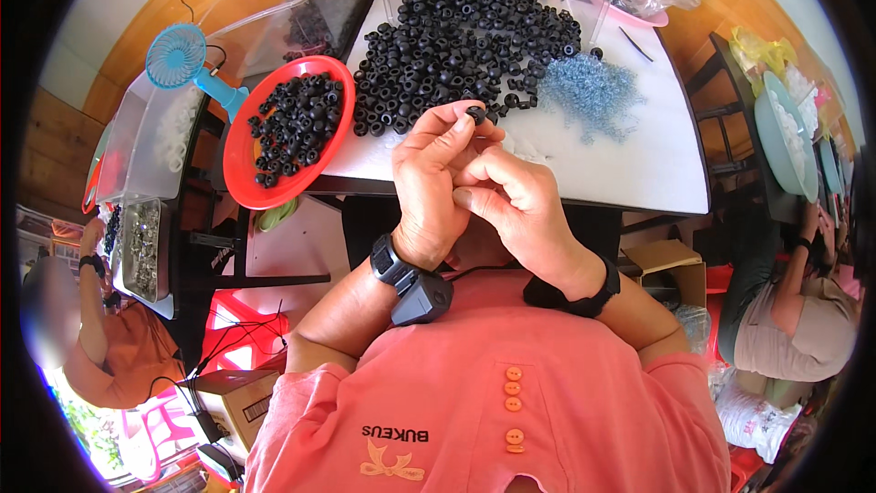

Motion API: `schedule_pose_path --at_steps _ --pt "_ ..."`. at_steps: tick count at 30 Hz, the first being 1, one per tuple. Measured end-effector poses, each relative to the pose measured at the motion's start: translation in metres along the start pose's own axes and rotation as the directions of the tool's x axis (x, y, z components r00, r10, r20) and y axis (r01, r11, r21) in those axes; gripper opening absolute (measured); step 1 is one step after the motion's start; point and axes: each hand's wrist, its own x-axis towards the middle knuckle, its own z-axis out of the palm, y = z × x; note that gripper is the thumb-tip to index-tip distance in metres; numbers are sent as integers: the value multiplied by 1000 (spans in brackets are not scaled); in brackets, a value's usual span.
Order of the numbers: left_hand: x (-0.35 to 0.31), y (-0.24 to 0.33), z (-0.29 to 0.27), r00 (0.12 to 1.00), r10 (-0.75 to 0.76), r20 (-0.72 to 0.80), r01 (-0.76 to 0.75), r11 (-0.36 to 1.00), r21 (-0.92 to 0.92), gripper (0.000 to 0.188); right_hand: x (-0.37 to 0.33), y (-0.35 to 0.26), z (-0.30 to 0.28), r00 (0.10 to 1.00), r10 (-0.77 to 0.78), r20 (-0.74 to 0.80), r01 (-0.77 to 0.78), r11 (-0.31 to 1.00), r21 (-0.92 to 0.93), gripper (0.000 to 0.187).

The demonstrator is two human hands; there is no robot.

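Between thumb and forefinger, my left hand (pixel 432 173) pinches a small round black plastic part (pixel 475 114) over the table's near side. My right hand (pixel 516 187) is closed against the left, thumb and forefinger together; what they hold, if anything, is too small to make out. Beyond the hands spreads a big heap of black ring-shaped plastic parts (pixel 411 73). To its right lies a pile of tiny translucent blue pieces (pixel 589 91). A red bowl (pixel 239 173) at the table's left edge contains several more black parts (pixel 297 128).
The white tabletop (pixel 652 160) has a dark edge. A blue handheld fan (pixel 178 57) and a clear bin (pixel 146 146) stand at the left. Clear panels rise at the back, near a pink bowl (pixel 630 14) with plastic bags. Other people sit at both sides.
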Motion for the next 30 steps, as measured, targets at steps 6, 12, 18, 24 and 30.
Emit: schedule_pose_path --at_steps 6,12,18,24,30 --pt "-3 -2 0 1000 -4 -18 4 1000 -5 16 -4 10 6 996 5 -87 -21 982 -188 13" --pt "-5 -2 -2 1000 -24 -8 24 997 73 23 -8 8 6 998 1 -69 -11 988 -154 14" --pt "-6 -1 2 998 -44 -37 47 994 94 18 -9 3 -1 999 37 3 -37 999 -9 16" --pt "0 -8 -8 998 20 59 -27 993 112 20 2 -13 -31 994 97 -53 -95 995 38 10" --pt "-2 -5 -10 991 -48 122 21 978 209 19 29 -3 -56 997 54 -55 -57 996 -63 8"
